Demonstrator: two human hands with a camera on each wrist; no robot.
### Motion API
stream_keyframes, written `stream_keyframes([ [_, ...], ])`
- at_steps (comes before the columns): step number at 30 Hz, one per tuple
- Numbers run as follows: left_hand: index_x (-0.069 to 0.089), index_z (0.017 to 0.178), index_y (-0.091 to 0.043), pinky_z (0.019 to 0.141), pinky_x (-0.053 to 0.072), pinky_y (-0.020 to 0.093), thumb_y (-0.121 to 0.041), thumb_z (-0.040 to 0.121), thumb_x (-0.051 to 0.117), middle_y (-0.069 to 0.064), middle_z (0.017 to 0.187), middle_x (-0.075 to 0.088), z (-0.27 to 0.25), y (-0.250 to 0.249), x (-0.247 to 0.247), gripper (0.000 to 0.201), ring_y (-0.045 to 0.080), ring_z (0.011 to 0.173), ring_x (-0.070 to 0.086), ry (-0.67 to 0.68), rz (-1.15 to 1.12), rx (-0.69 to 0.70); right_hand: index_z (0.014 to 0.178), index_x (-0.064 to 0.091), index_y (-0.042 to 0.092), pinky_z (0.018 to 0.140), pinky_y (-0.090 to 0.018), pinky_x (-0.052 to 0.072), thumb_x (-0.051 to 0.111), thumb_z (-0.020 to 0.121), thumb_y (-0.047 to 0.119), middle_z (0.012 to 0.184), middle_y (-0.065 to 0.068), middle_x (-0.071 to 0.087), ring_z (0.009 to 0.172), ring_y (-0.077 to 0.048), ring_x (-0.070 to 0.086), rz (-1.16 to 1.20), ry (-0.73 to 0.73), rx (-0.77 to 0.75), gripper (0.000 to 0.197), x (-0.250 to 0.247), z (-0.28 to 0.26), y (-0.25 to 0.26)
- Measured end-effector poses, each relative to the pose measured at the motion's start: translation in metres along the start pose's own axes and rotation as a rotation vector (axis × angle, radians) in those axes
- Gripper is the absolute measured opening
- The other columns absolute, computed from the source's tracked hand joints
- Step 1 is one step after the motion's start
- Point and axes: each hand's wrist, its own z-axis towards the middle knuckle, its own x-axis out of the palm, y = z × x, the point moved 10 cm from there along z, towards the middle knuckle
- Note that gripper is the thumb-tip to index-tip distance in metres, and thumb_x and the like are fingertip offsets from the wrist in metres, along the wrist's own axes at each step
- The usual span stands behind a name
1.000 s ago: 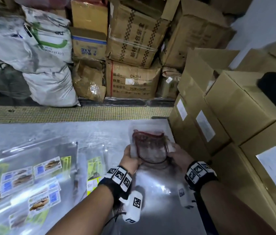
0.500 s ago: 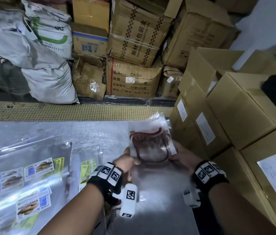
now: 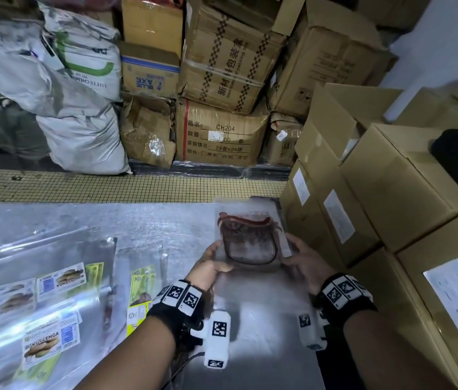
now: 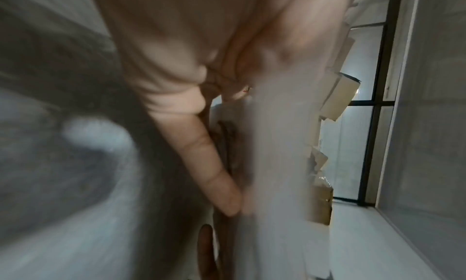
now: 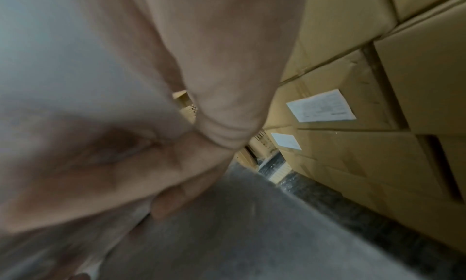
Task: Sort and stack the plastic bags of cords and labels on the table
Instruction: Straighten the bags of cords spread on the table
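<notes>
- A person stands at a shiny metal worktop (image 3: 87,220) in a storeroom, holding one clear plastic bag of dark red cords (image 3: 249,240) up in front of them with both hands.
- The left hand (image 3: 211,267) grips the bag's left lower edge, thumb on top. The right hand (image 3: 304,261) grips its right edge. The hands sit one at each side, clamped on the same bag.
- A second ago the bag lay lower and flatter, close to the worktop. Now it is lifted and tipped more upright, its top edge reaching past the worktop's far edge.
- The bag sits at the right end of the worktop, just beside stacked cardboard boxes (image 3: 391,192).
- To the left, bags of printed labels (image 3: 53,282) lie spread flat on the worktop, well apart from the held bag.
- Both wrist views are blurred. The left one shows fingers (image 4: 216,174) pressed against pale plastic.
- The lift suggests the person is squaring up or checking this bag before placing it. It likely belongs in a cord pile apart from the labels, and no such pile is visible yet.
</notes>
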Motion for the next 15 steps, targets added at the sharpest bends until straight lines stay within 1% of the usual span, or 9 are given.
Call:
stream_keyframes([
  [2,0.059,0.111,-0.014,0.053,0.050,0.022,0.023,0.070,0.051,0.004,0.087,0.068,0.002,0.004,-0.002,0.055,0.025,0.079,0.060,-0.013,0.126,0.026,0.144,0.043,0.023,0.080,-0.032,0.055,0.053,0.091,-0.015,0.124,-0.007,0.064,0.101,-0.019,0.064,-0.084,-0.027,-0.013,0.067,-0.003,0.004,-0.002],
  [4,0.057,0.123,-0.017,0.054,0.050,0.024,0.015,0.070,0.057,0.005,0.098,0.067,0.000,0.004,0.002,0.062,0.019,0.074,0.062,-0.017,0.355,0.085,0.151,0.036,0.020,0.094,-0.035,0.051,0.057,0.090,-0.011,0.141,-0.008,0.056,0.115,-0.020,0.058,-0.198,-0.036,-0.054,0.071,-0.001,0.005,0.001],
  [5,0.052,0.130,-0.023,0.060,0.055,0.027,0.007,0.072,0.061,0.006,0.110,0.065,-0.004,0.002,0.007,0.067,0.018,0.079,0.064,-0.018,0.504,0.112,0.153,0.032,0.019,0.099,-0.035,0.048,0.058,0.091,-0.008,0.147,-0.007,0.050,0.123,-0.021,0.053,-0.252,-0.045,-0.064,0.073,0.001,0.004,0.002],
  [6,0.046,0.138,-0.029,0.075,0.059,0.032,-0.003,0.073,0.065,0.006,0.124,0.059,-0.005,0.001,0.010,0.073,0.020,0.093,0.065,-0.021,0.669,0.137,0.155,0.027,0.019,0.103,-0.035,0.044,0.059,0.093,-0.004,0.152,-0.005,0.043,0.132,-0.023,0.047,-0.315,-0.054,-0.087,0.074,0.002,0.002,0.007],
  [7,0.036,0.146,-0.032,0.094,0.054,0.033,-0.011,0.075,0.068,0.005,0.137,0.049,-0.010,-0.001,0.014,0.081,0.023,0.111,0.060,-0.026,0.815,0.146,0.157,0.023,0.018,0.106,-0.034,0.041,0.060,0.094,0.001,0.156,-0.003,0.038,0.139,-0.024,0.041,-0.364,-0.065,-0.113,0.075,0.002,0.002,0.009],
  [9,0.018,0.155,-0.029,0.111,0.037,0.032,-0.020,0.083,0.068,0.006,0.152,0.029,-0.017,0.003,0.018,0.088,0.028,0.135,0.039,-0.034,1.027,0.127,0.158,0.019,0.019,0.111,-0.036,0.035,0.064,0.095,0.015,0.155,0.002,0.036,0.144,-0.024,0.035,-0.485,-0.095,-0.156,0.078,0.002,0.002,0.011],
  [11,0.009,0.156,-0.027,0.114,0.028,0.039,-0.030,0.088,0.064,0.008,0.159,0.014,-0.022,0.008,0.019,0.088,0.031,0.143,0.022,-0.041,1.226,0.087,0.157,0.023,0.022,0.110,-0.034,0.038,0.068,0.092,0.026,0.150,0.004,0.042,0.140,-0.024,0.041,-0.573,-0.111,-0.215,0.079,0.005,0.001,0.013],
  [13,0.005,0.156,-0.028,0.114,0.024,0.046,-0.038,0.088,0.061,0.007,0.162,0.002,-0.024,0.012,0.018,0.088,0.031,0.144,0.013,-0.051,1.403,0.063,0.153,0.026,0.019,0.104,-0.027,0.038,0.068,0.091,0.024,0.141,0.005,0.048,0.133,-0.017,0.046,-0.671,-0.148,-0.272,0.075,0.009,-0.004,0.014],
  [15,0.001,0.156,-0.028,0.116,0.017,0.050,-0.042,0.087,0.060,0.008,0.162,-0.013,-0.024,0.015,0.017,0.092,0.031,0.148,-0.001,-0.056,1.499,0.052,0.153,0.021,0.018,0.109,-0.031,0.037,0.068,0.089,0.025,0.142,0.002,0.045,0.137,-0.019,0.042,-0.781,-0.187,-0.337,0.080,0.014,-0.008,0.010],
])
